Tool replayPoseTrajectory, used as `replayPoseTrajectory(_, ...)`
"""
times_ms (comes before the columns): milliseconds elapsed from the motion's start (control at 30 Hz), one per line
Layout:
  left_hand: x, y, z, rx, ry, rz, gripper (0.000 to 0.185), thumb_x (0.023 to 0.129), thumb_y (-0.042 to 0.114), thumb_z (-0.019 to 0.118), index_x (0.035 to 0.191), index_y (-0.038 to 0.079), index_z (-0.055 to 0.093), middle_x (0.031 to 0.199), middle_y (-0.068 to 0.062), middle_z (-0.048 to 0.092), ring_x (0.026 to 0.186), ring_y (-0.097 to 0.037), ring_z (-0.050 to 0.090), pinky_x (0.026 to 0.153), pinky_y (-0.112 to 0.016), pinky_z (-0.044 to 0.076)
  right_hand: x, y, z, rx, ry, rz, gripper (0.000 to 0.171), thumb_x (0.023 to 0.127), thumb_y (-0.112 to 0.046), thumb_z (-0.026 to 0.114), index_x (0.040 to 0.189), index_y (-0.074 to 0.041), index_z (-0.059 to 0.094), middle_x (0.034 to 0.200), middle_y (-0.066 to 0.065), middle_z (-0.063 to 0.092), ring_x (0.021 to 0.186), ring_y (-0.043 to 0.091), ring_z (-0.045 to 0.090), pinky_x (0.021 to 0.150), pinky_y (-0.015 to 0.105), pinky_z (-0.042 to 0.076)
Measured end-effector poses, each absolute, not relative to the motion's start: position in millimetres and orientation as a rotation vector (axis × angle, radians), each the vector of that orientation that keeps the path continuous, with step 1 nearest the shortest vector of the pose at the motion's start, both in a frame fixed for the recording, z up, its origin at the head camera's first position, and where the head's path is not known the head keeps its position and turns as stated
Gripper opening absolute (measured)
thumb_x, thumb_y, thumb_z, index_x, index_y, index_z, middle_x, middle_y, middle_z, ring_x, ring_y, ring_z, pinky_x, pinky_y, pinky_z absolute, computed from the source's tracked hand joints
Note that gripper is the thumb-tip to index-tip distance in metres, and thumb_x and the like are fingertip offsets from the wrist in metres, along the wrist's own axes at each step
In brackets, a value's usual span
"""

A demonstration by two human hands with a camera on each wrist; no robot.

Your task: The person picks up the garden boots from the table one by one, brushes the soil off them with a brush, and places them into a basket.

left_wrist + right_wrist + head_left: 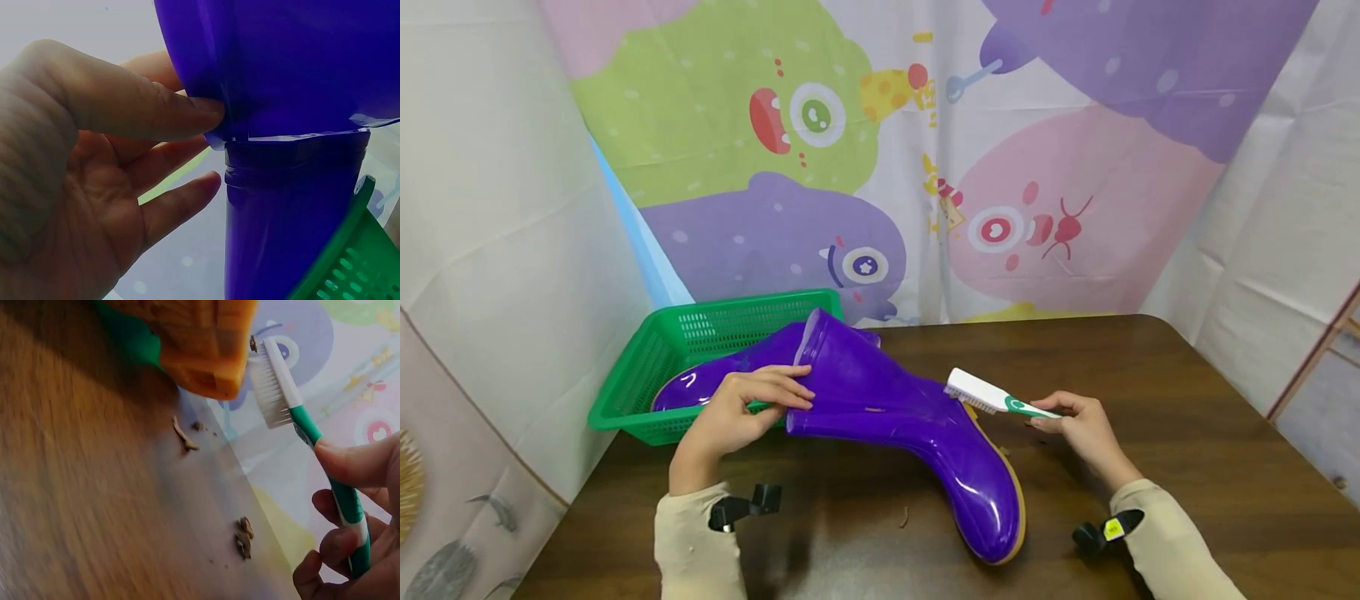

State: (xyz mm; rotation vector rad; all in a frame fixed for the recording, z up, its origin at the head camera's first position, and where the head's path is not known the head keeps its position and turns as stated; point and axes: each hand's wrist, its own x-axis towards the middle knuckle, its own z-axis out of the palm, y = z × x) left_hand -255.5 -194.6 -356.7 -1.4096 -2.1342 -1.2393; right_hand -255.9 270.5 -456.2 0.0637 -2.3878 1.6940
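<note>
The left hand [737, 412] grips the purple rain boot's [895, 408] shaft on the table [1187, 400], while the right hand's [1082, 429] fingers [350, 464] pinch a white-green brush [992, 396] at its sole.

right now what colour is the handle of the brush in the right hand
Green with white bands; the brush handle shows best in the right wrist view, gripped by the right hand.

Boot [917, 425] on table [1187, 417], second boot [722, 375] in basket [647, 367] left, brush [992, 396] right of boot
</note>
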Motion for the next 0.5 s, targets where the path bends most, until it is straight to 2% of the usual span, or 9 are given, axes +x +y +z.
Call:
replayPoseTrajectory(267, -256.1, -195.9, -358.7, -1.403, -2.135, -1.236, 0.04, 0.076, -0.026, 0.057, 0.095, 0.002, 0.078, 0.099, -0.011, 0.075, 0.125, -0.014, 0.057, 0.1, -0.021, 0.044, -256.1, 281.7, -458.1, -0.029, -2.545, 1.29, 0.021, 0.078, -0.005, 0.082, 0.097, 0.001, 0.076, 0.097, 0.016, 0.073, 0.084, 0.02, 0.06, 0.067, 0.029, 0.046)
replayPoseTrajectory(500, -256.0, -194.9, -357.4, -1.41, -2.122, -1.22, 0.039, 0.077, -0.025, 0.057, 0.095, 0.002, 0.078, 0.098, -0.01, 0.075, 0.124, -0.017, 0.058, 0.101, -0.022, 0.044, -254.6, 271.0, -449.1, 0.0, -2.355, 1.612, 0.027, 0.083, -0.002, 0.077, 0.107, 0.009, 0.07, 0.09, 0.002, 0.072, 0.079, 0.008, 0.062, 0.069, 0.022, 0.051)
